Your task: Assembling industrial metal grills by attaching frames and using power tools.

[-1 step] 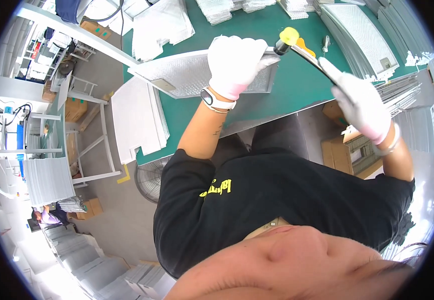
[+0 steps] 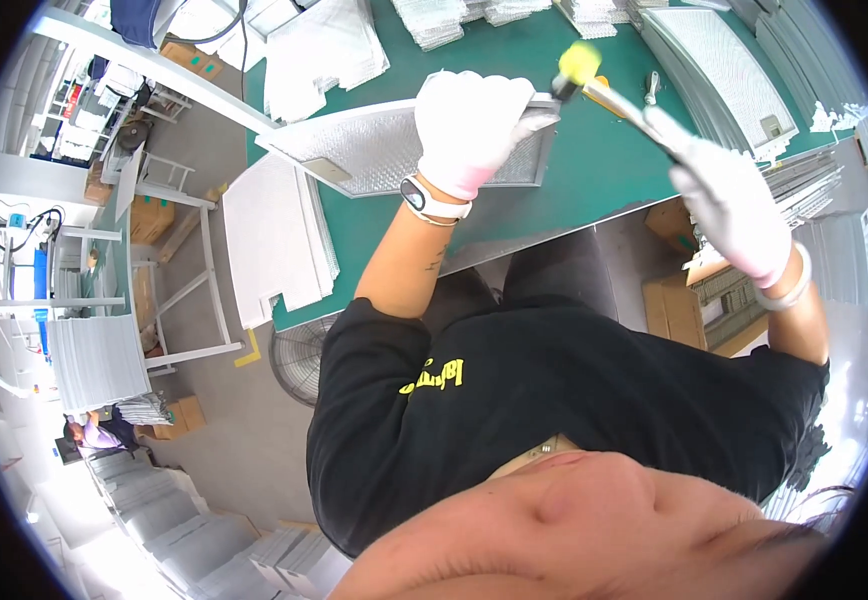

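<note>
Gripping a mallet (image 2: 631, 115), slanted head-first up-left, in closed right hand (image 2: 736, 205) — clasping a mesh panel (image 2: 379, 148), lengthwise left-to-right, in curled left hand (image 2: 471, 130).

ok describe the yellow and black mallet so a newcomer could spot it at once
Find the flat green tabletop. At its right side, the white-gloved right hand grips a slim mallet. Its head, bright yellow one end and black the other, sets it apart from the orange object lying close by.
</note>
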Available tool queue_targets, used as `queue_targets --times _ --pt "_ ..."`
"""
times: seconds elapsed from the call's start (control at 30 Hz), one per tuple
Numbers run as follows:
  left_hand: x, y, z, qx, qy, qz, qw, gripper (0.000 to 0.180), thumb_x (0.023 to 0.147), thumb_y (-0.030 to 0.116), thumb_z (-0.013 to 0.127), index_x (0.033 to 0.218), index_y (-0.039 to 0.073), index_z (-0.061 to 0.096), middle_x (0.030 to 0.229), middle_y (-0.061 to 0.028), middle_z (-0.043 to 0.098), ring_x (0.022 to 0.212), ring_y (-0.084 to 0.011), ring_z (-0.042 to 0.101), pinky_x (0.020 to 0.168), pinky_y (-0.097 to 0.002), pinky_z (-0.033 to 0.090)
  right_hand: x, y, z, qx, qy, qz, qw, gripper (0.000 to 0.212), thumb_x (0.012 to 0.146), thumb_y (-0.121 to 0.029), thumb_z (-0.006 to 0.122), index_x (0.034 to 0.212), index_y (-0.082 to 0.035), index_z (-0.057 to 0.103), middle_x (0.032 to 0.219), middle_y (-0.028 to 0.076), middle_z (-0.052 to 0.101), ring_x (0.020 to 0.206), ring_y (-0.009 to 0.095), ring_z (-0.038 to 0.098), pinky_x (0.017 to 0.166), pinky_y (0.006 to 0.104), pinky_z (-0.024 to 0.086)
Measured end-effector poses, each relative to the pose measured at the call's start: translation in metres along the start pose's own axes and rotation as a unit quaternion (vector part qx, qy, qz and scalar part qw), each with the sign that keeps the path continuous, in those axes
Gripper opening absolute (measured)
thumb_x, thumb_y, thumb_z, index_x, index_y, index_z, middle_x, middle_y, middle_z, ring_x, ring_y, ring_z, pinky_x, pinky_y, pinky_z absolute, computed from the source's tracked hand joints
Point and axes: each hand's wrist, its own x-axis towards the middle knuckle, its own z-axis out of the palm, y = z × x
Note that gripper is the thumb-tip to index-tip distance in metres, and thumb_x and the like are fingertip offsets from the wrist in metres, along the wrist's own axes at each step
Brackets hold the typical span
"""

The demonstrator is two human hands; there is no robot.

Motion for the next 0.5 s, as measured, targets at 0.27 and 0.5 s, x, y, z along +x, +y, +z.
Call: queue_targets --times 0.27,0.5 --pt "-0.003 0.001 -0.003 0.020 -0.014 -0.005 1.000 0.037 0.075 0.055 0.075 0.084 0.019 0.070 0.068 0.0014 0.062 0.061 -0.0217 0.057 0.061 -0.0362 0.042 -0.006 0.003 0.009 -0.006 -0.079 0.076 0.994 0.051 0.101 -0.011 0.052 0.151 -0.006 0.046 0.096 0.017 0.067 0.072 0.028 0.061 0.078 0.0363 0.054" --pt "-0.007 0.000 0.000 -0.004 0.052 -0.005 0.999 0.033 0.076 0.048 0.078 0.086 0.018 0.070 0.069 0.0010 0.061 0.062 -0.0217 0.056 0.062 -0.0373 0.041 -0.022 0.005 0.005 0.327 0.140 0.165 0.920 0.058 0.105 -0.012 0.046 0.160 -0.006 0.029 0.085 0.009 0.061 0.064 0.015 0.053 0.061 0.0273 0.047"
